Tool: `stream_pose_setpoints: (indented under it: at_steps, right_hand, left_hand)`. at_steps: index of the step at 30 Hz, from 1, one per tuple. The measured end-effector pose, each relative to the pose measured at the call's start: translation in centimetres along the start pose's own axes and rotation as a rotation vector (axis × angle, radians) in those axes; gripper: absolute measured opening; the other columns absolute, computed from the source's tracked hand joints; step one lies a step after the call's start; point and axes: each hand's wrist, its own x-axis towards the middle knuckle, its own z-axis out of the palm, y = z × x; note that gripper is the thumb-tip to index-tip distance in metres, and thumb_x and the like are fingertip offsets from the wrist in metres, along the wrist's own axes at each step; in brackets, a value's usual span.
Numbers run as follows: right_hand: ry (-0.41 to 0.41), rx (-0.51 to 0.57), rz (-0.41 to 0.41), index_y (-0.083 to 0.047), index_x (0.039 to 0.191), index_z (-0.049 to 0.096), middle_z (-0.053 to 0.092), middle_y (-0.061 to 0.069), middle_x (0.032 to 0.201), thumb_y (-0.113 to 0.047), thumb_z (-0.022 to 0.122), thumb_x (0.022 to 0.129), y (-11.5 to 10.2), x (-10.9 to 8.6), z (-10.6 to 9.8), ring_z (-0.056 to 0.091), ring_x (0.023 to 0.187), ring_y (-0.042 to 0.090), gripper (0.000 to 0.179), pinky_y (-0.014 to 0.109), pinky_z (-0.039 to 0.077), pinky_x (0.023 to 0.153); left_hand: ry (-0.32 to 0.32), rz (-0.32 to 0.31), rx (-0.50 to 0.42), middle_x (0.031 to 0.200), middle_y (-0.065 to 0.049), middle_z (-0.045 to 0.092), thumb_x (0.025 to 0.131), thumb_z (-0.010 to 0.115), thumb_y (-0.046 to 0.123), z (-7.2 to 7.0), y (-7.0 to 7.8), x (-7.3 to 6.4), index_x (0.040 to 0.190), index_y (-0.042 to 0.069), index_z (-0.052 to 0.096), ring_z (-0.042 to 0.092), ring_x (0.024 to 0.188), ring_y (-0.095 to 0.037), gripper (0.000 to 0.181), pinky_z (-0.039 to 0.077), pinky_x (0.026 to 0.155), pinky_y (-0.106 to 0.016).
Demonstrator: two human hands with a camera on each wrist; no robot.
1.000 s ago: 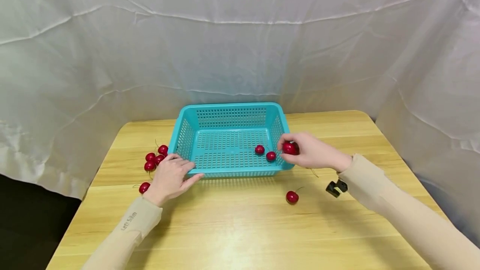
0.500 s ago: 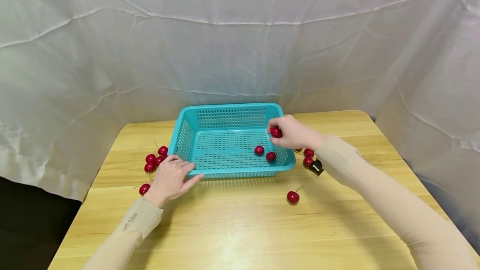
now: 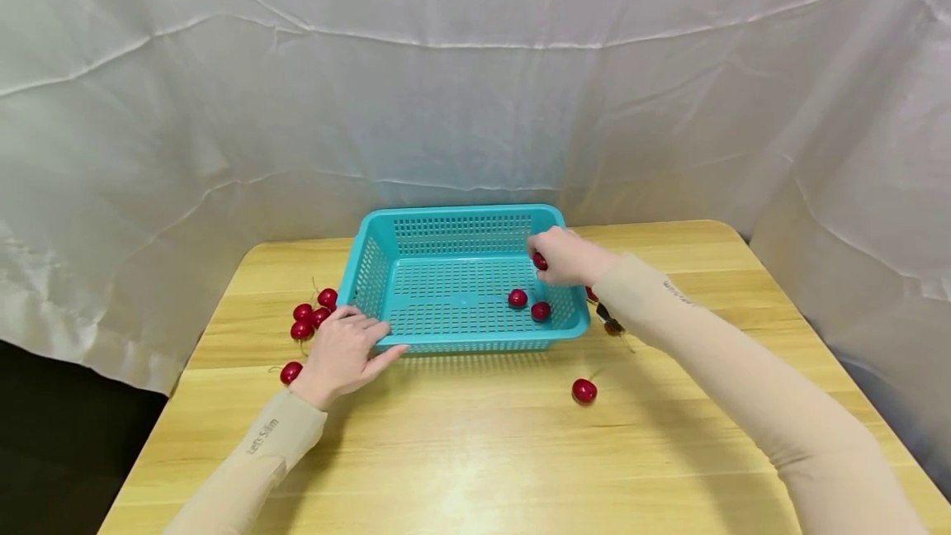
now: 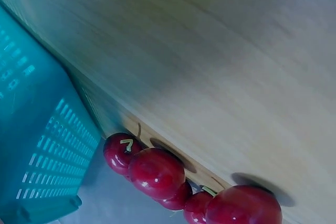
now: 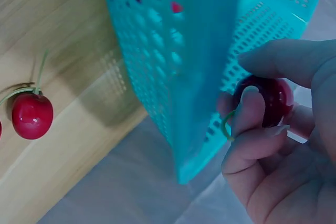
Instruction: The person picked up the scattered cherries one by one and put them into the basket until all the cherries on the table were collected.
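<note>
While the left hand (image 3: 343, 353) grips the near left corner of a turquoise basket (image 3: 475, 342), the right hand (image 3: 569, 257) pinches a red cherry (image 3: 540, 261) over its right end. Two cherries (image 3: 518, 298) lie inside, toward the right; more cherries (image 3: 303, 313) rest on the wooden table (image 3: 461, 444) to either side.

The head view is bright, with pale glare on the near desk (image 3: 461, 477) and a soft shadow beside the right sleeve (image 3: 713, 353). Both wrist views look dimmer and bluish; cherries (image 4: 156, 173) carry small white highlights, and at right the basket (image 5: 205, 77) blurs along its near edge.
</note>
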Motion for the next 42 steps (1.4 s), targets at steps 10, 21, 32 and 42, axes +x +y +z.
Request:
stream_pose_setpoints:
  at_steps: [10,21,32,42]
  right_hand:
    - [-0.01,-0.024,0.021,0.003,0.118,0.063,0.069,0.016,0.096,-0.006,0.07,0.088,0.0,0.5,0.6,0.058,0.08,0.025,0.032,0.038,0.055,0.074]
    - [0.043,-0.023,-0.016,0.002,0.128,0.061,0.07,0.021,0.115,-0.007,0.071,0.088,0.2,0.4,0.9,0.062,0.09,0.029,0.042,0.042,0.056,0.082]
    - [0.092,0.023,-0.087,0.001,0.119,0.064,0.071,0.02,0.113,-0.005,0.069,0.089,0.1,0.0,1.1,0.067,0.099,0.032,0.032,0.045,0.058,0.088]
    - [0.262,0.2,-0.144,0.002,0.112,0.068,0.071,0.02,0.112,-0.003,0.068,0.089,0.6,-2.0,1.1,0.066,0.097,0.031,0.024,0.044,0.058,0.088]
  left_hand:
    - [0.01,0.003,0.006,0.052,0.003,0.058,0.101,0.043,0.059,0.1,-0.1,0.0,0.064,0.016,0.05,0.061,0.052,-0.016,0.057,0.051,0.077,-0.039]
    - [-0.004,0.001,0.0,0.054,0.003,0.061,0.096,0.055,0.055,-0.1,0.0,0.1,0.065,0.016,0.052,0.063,0.054,-0.015,0.05,0.052,0.079,-0.039]
    - [-0.009,-0.008,-0.005,0.056,0.002,0.064,0.098,0.051,0.057,0.1,0.0,0.0,0.066,0.016,0.054,0.065,0.055,-0.016,0.052,0.053,0.08,-0.04]
    - [0.006,-0.012,-0.007,0.06,0.0,0.068,0.102,0.039,0.061,0.4,-0.3,-0.1,0.067,0.015,0.058,0.067,0.057,-0.018,0.061,0.053,0.08,-0.041]
